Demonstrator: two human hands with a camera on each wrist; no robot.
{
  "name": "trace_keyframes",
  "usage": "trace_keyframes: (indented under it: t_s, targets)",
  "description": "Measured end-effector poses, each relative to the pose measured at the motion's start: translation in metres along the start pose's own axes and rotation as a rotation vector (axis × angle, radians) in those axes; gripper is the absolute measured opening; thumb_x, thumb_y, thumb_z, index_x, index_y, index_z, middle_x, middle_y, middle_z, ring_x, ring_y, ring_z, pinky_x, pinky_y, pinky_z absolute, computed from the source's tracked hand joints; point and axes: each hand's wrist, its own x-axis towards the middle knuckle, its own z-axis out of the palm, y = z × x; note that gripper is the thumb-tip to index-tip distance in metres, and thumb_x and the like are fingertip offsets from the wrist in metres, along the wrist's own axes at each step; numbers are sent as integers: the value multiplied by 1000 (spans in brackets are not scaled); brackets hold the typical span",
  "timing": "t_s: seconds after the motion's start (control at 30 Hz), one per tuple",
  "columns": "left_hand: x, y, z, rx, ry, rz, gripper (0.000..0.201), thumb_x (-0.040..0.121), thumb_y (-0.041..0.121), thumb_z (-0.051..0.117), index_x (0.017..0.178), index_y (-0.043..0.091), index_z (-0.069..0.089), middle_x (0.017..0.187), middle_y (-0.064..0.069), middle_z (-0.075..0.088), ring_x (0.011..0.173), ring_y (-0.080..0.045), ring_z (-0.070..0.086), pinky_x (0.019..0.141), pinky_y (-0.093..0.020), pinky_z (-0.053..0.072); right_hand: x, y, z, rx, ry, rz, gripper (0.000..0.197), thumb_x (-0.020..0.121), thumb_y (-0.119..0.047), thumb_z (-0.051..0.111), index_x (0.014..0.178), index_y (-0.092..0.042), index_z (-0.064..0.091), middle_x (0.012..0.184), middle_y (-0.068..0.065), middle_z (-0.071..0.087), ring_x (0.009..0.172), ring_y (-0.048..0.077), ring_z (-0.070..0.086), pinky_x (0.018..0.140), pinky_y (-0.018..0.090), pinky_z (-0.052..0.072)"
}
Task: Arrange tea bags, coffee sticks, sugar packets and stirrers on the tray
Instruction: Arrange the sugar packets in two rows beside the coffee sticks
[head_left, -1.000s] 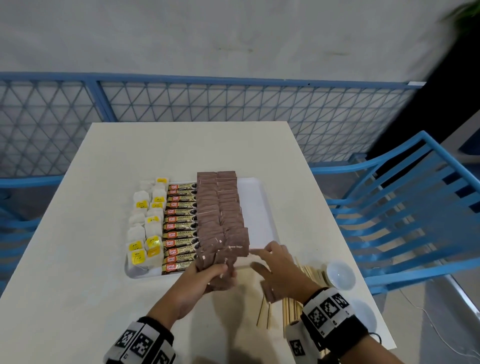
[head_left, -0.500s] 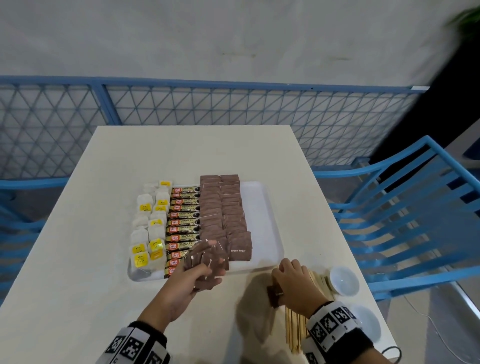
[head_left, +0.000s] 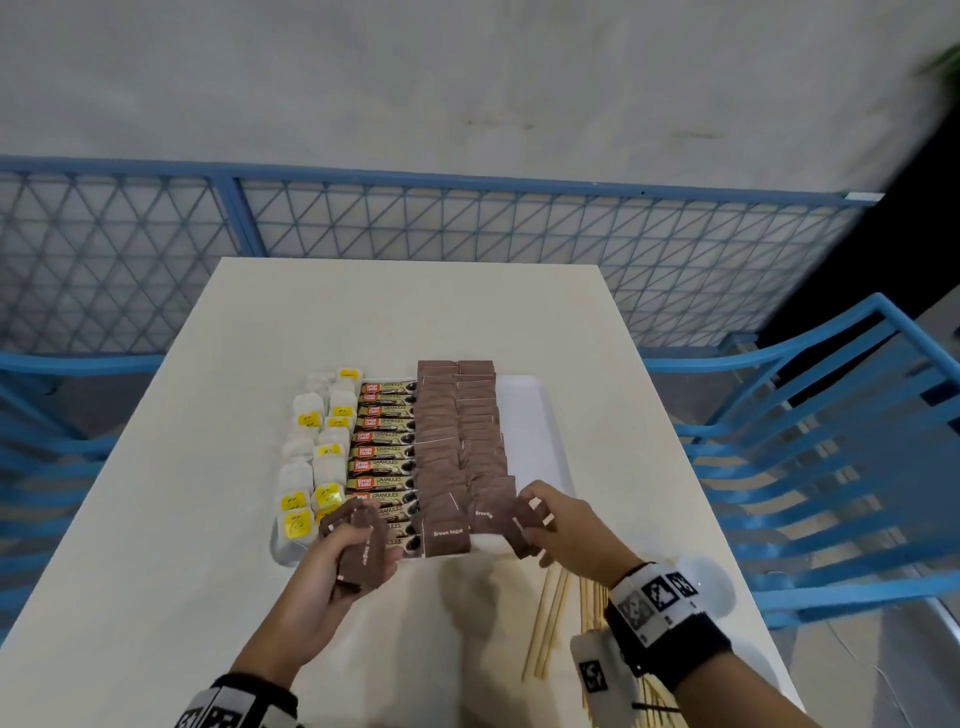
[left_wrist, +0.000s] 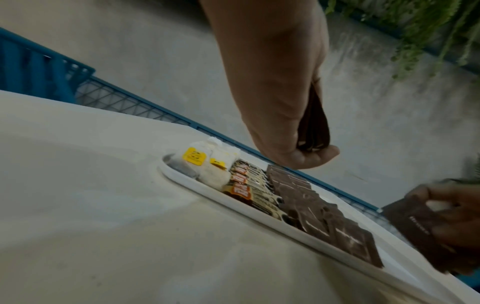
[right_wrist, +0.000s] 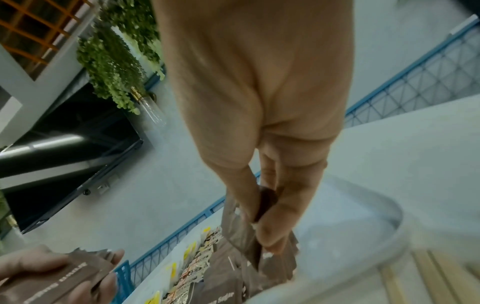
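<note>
Cream table (head_left: 208, 519) by a blue mesh railing (head_left: 467, 228) carries a white tray (head_left: 535, 431): tea bags (head_left: 317, 462) at left, coffee sticks (head_left: 387, 447) next, brown sugar packets (head_left: 460, 431) in two columns right of those. Left hand (head_left: 337, 566) grips a stack of packets (head_left: 361, 551) (near edge of tray). Right hand (head_left: 566, 525) pinches one sugar packet (head_left: 524, 525) over the tray's near right. Wooden stirrers (head_left: 550, 623) lie on the table, nearer.

This looks like a café terrace or patio seating area. A white desk (head_left: 405, 322) stands against a blue mesh railing (head_left: 467, 228) with a bare concrete wall (head_left: 415, 78) beyond it. A blue slatted chair (head_left: 831, 457) sits beside the desk, and hanging green plants (right_wrist: 116, 61) trail down near the wall.
</note>
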Motion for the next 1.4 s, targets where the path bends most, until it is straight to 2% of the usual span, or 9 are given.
trace_keyframes:
  t_s: [0.2,0.33,0.47,0.63,0.8,0.93,1.07,1.2,1.4]
  targets:
    - [-8,10,-17,-3,8,26,24,93,6,38,98,3,61,87,-15,70,71,-22,71,70,-36,58,29,1,15,-111,106,35,19,80,-7,66,70,-21,57,65,-12,48,60,-2,43,58,2,37]
    - [-13,12,-23,71,16,64,22,93,6,39,98,12,60,92,-14,69,76,-19,68,68,-31,52,40,5,20,-177,108,4,15,81,-7,66,94,-1,70,88,6,64,75,9,48,61,-1,35]
    - [-13,8,-25,70,51,67,23,94,4,42,103,17,59,92,-11,71,76,-23,69,62,-28,53,49,9,26,-253,135,-9,12,80,-8,67,90,-10,62,85,0,53,79,14,48,58,5,35]
    - [-10,6,-19,79,25,49,28,91,1,48,111,16,60,103,-12,69,96,-29,63,74,-34,48,51,13,33,-379,186,-64,19,80,-13,64,91,-17,49,95,1,47,89,17,46,73,20,39]
    - [-7,2,-8,173,-41,60,28,88,-3,51,103,18,62,86,1,74,73,-10,69,59,-23,51,38,-8,44,-288,353,-272,15,84,-18,61,97,-12,59,93,-1,53,87,15,49,75,18,39]
    - [-6,-2,-4,204,-64,76,28,86,-5,54,103,16,62,86,-1,73,73,-11,70,57,-22,53,16,-51,51,58,100,-260,16,90,-32,57,91,-17,62,73,-16,53,67,-1,50,64,9,39]
    - [-7,-1,3,252,-72,95,27,86,-5,57,103,15,60,85,-4,72,74,-15,70,60,-23,54,7,-62,67,257,-79,-244,20,85,-30,65,98,-15,63,80,-3,65,69,6,58,66,20,50]
    - [-8,-2,6,272,-62,105,37,77,3,70,110,13,58,99,-12,70,90,-34,67,80,-39,52,8,-59,69,329,-112,-218,10,83,-16,68,87,-17,59,71,-2,61,60,8,56,51,14,42]
    - [-7,-3,12,240,-57,126,44,63,17,71,105,17,59,96,-8,70,86,-25,64,71,-33,49,7,-54,64,482,-175,-139,8,88,-16,62,93,-18,55,84,-3,62,76,10,60,67,25,54]
